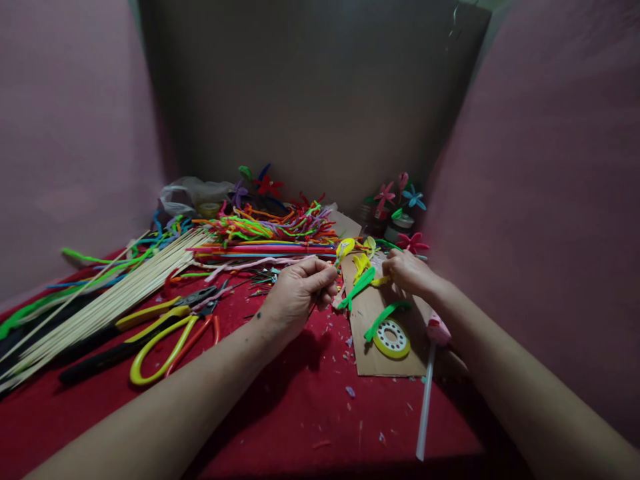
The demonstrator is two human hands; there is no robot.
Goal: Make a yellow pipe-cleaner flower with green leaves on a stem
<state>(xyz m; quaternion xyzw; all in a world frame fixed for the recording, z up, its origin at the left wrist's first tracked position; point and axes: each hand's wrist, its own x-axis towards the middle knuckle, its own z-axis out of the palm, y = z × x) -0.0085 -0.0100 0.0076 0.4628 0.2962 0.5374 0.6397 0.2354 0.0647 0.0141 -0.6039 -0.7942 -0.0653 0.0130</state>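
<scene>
Left grip: pinched on yellow pipe-cleaner loop, above cardboard.
Right grip: closed on its yellow tail, I judge.
Done: finished flowers behind.
Left: this flower unfinished; green leaves loose.

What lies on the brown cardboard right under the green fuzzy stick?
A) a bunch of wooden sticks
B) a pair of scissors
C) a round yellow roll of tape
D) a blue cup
C: the round yellow tape roll lies flat on the cardboard, just below the green pipe cleaner; the yellow-handled scissors and wooden sticks lie off to the left on the red cloth.
</scene>
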